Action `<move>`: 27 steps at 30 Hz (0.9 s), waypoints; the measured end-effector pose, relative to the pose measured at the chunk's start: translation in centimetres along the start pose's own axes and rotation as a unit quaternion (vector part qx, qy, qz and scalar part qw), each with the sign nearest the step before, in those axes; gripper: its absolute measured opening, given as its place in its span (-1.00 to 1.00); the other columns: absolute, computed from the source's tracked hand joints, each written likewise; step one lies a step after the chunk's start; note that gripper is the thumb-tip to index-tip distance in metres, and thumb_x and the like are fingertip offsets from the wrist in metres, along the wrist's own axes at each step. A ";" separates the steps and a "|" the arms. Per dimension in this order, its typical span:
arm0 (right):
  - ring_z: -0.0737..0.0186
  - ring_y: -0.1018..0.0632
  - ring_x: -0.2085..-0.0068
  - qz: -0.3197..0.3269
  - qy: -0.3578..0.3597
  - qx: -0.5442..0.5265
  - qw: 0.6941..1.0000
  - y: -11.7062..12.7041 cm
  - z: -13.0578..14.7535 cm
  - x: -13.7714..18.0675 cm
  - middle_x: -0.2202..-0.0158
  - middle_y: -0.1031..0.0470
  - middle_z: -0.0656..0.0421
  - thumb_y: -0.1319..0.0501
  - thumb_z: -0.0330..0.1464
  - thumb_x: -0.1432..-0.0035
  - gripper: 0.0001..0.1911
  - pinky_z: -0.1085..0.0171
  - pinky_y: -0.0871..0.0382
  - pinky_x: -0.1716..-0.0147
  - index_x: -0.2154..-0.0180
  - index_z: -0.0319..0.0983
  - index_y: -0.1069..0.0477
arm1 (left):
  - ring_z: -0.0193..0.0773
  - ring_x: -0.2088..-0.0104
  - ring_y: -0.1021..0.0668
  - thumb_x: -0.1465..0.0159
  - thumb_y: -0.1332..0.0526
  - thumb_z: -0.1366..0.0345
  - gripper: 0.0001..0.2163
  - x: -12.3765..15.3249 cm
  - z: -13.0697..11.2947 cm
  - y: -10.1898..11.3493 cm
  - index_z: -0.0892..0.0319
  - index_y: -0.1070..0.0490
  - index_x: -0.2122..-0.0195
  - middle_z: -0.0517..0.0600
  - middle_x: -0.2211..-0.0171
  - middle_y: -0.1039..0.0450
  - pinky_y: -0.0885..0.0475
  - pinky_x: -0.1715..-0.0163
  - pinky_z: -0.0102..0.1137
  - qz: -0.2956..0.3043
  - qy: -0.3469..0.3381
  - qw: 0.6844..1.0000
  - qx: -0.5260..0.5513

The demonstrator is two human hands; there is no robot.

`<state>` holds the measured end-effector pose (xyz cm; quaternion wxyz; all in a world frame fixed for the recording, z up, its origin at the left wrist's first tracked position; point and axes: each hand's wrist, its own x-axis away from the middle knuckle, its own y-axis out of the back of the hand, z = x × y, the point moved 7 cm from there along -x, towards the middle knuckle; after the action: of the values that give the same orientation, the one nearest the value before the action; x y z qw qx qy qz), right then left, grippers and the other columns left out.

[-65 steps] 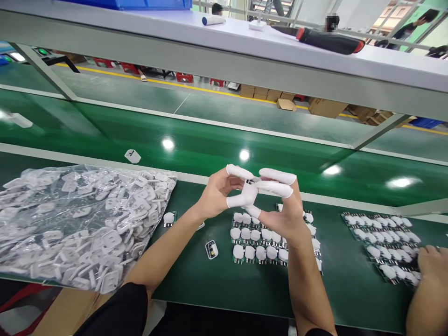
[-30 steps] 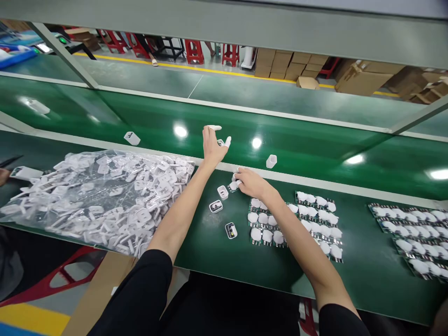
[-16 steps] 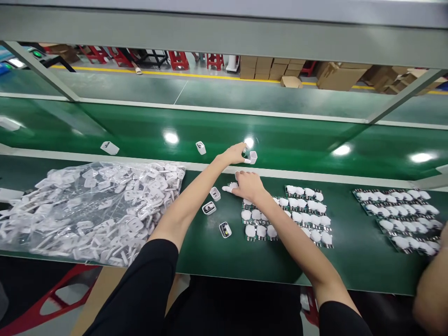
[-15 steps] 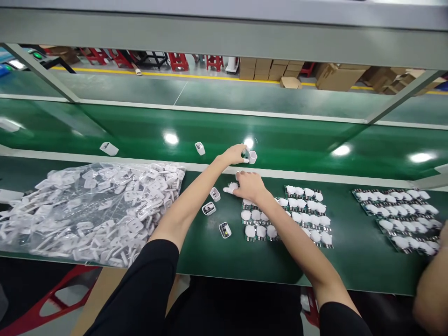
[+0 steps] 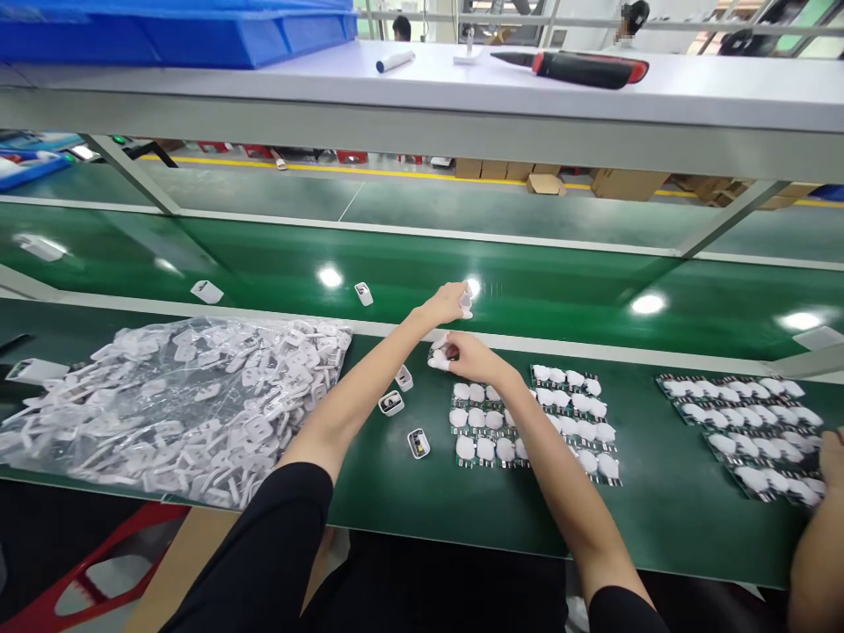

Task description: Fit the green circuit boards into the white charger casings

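Observation:
My left hand (image 5: 448, 303), reaching over the green conveyor belt, is closed around a small white plastic housing (image 5: 465, 301). White finger covers show on the tips of both hands. Just below it, my right hand (image 5: 475, 357) is curled with thumb and fingers together on a small circuit board with a white cover (image 5: 438, 351), partly hidden by the fingers. Rows of circuit boards with white round covers (image 5: 486, 419) lie under and beside my right forearm. Left of them are a white housing with parts inside (image 5: 391, 403) and another one (image 5: 418, 443).
A clear bag of white plastic pieces (image 5: 217, 396) covers the left of the table. More boards (image 5: 745, 413) lie at the right, near another person's arm (image 5: 821, 545). Housings (image 5: 363, 294) stand on the belt. Overhead, a shelf (image 5: 435, 92) holds a blue bin (image 5: 283, 40) and pliers (image 5: 580, 69).
The view has tilted up, bringing the shelf top into sight. My left hand has closed on the white housing from the belt. My right fingers have drawn together on the board.

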<state>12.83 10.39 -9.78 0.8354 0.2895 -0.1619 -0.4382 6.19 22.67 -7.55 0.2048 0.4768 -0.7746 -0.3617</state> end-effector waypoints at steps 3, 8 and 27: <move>0.12 -0.74 0.20 -0.034 0.044 -0.125 0.991 3.8 1.3 2.2 0.17 -0.73 0.02 -0.36 0.11 -0.42 -0.42 0.10 -0.71 0.13 -0.05 -0.28 -0.64 | -0.19 0.21 -0.59 -0.16 -0.57 0.35 -0.55 2.8 -1.4 4.0 0.21 -0.53 -0.05 0.05 0.14 -0.63 -0.57 0.07 -0.26 -0.072 -0.023 0.997 0.031; 0.13 -0.74 0.25 -0.126 0.120 -0.259 0.950 9.7 4.9 6.4 0.18 -0.71 0.08 -0.40 0.17 -0.36 -0.42 0.18 -0.63 0.36 -0.07 -0.15 -0.65 | -0.16 0.10 -0.61 -0.19 -0.66 0.18 -0.55 12.5 -6.9 9.5 0.10 -0.61 -0.04 0.00 0.09 -0.59 -0.56 0.00 -0.21 -0.258 -0.205 0.934 0.136; 0.03 -0.73 0.15 -0.416 0.271 -0.144 0.856 12.3 13.0 13.0 0.06 -0.70 0.07 -0.60 -0.18 -0.23 -0.56 -0.03 -0.78 0.16 -0.12 -0.02 -0.68 | -0.22 0.09 -0.58 -0.47 -0.43 0.17 -0.45 17.0 -12.7 4.0 -0.06 -0.15 -0.32 0.03 -0.03 -0.39 -0.63 0.04 -0.24 -0.115 -0.249 0.902 0.334</move>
<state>21.16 0.74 8.26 0.6187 0.3133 0.2710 -0.6676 4.41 4.07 3.32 -0.2085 0.4974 -0.8156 -0.2095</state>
